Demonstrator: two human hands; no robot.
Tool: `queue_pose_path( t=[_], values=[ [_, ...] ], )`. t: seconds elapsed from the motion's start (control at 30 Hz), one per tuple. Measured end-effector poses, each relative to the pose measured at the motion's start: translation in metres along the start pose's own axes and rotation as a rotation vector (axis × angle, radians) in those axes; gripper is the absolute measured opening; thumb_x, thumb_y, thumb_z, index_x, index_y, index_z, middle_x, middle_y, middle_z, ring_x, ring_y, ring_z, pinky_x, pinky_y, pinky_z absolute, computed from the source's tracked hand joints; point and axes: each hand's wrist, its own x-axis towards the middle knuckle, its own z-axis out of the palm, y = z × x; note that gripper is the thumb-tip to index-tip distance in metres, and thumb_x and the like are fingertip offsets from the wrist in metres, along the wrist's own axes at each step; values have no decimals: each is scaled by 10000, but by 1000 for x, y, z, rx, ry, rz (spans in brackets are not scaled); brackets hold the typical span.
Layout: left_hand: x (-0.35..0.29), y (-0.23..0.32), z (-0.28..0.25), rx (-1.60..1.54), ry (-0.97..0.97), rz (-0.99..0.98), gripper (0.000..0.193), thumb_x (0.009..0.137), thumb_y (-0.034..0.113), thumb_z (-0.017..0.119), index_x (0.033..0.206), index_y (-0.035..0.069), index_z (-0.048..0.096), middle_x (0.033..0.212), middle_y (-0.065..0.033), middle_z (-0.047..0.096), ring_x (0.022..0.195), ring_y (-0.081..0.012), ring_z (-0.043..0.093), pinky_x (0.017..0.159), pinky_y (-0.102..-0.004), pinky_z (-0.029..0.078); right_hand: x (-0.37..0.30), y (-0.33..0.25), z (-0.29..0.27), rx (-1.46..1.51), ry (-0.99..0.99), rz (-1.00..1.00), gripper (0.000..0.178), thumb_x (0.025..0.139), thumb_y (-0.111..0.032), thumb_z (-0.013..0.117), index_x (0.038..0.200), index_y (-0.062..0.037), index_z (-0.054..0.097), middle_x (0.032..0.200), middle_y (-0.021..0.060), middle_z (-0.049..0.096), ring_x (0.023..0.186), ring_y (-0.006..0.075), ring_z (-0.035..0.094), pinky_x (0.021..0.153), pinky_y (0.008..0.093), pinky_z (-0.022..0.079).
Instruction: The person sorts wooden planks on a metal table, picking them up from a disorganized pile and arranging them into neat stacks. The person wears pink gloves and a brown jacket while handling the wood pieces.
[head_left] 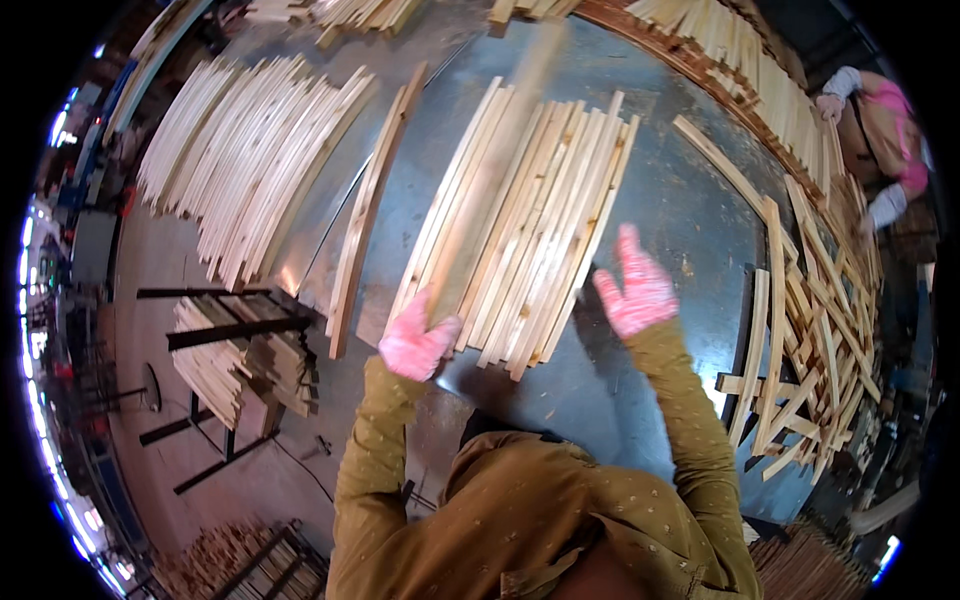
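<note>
My left hand [418,338], in a pink-and-white glove, is closed at the near end of a wooden strip [500,170] smeared by motion. That strip slants away over a row of pale wooden strips [545,225] lying side by side on the grey metal table [675,215]. My right hand [640,288], gloved alike, is held just right of the row with thumb and fingers spread and nothing in it. Left of the row lies a separate pair of longer wooden strips [372,215].
A wide batch of strips [250,165] lies at the left, above a black metal stand [240,332]. Loose strips [805,330] are heaped crosswise at the right. Beyond the table's far right side, another person [880,135] reaches toward more strips [735,60].
</note>
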Motion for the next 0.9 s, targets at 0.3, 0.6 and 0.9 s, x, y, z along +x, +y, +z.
queue_pose_path(
  t=[0.3, 0.6, 0.9],
  values=[
    [31, 58, -20, 90, -413, 133, 542, 890, 191, 669, 1390, 114, 476, 1255, -153, 576, 1027, -202, 583, 929, -331, 498, 16, 8, -129, -532, -614, 68, 900, 765, -400, 755, 1480, -76, 316, 1134, 168, 637, 1059, 323, 614, 951, 447, 464],
    [94, -72, -89, 1015, 439, -187, 856, 838, 324, 676, 1501, 88, 188, 1335, -247, 495, 1215, -409, 499, 986, -490, 427, -109, 76, -87, 175, -121, 734, 916, 764, -520, 746, 1498, -179, 316, 1208, 228, 620, 1088, 378, 610, 933, 416, 482],
    [104, -92, -79, 1174, 749, 209, 757, 852, 300, 691, 1473, 97, 308, 1395, -206, 467, 1267, -364, 475, 1006, -481, 428, -183, 79, -73, 464, 186, 899, 1001, 762, -338, 809, 1541, -208, 193, 1303, 246, 557, 1181, 375, 562, 994, 405, 442]
  ],
)
